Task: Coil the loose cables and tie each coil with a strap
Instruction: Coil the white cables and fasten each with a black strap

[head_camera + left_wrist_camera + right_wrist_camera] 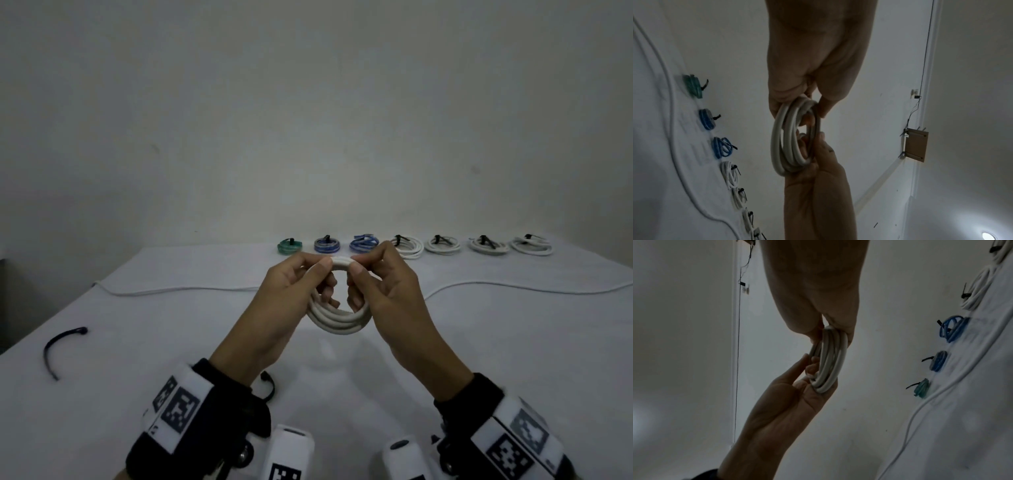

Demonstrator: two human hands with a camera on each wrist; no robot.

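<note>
Loose black strap [61, 349] lies at far left on the worktop [171, 342], well apart from both hands. A second black strap [269, 385] sits just beside the left wrist, partly hidden by the cuff.

Left hand [291, 301] clamps the left side of the white coil [337, 322]: thumb on top, fingers curled through the centre hole. The left wrist view confirms several turns stacked together.

The coil is held in the air above the worktop, midway between the two hands and roughly upright. Turns look even, and no free tail shows from any view.

Right hand [380, 291] mirrors it, thumb and forefinger pinching the top of the coil close to the left thumb, other fingers hooked through the hole.

Behind the hands, one long white cable [513, 287] lies uncoiled across the worktop. Along the back edge is a row of finished coils with black ties: green coil [289, 246], two blue, four white.

My read: the coil is formed and strapping comes next.
- Shift the full grip to one hand before letting go with the other, or the turns may spring apart.
- The left hand is closer to both straps, so the right should probably keep the coil.
- Take the near strap, not the far one.
- Pass it through the hole, around all turns, and cinch snug.
- Check no turn slips outside the strap.
</note>
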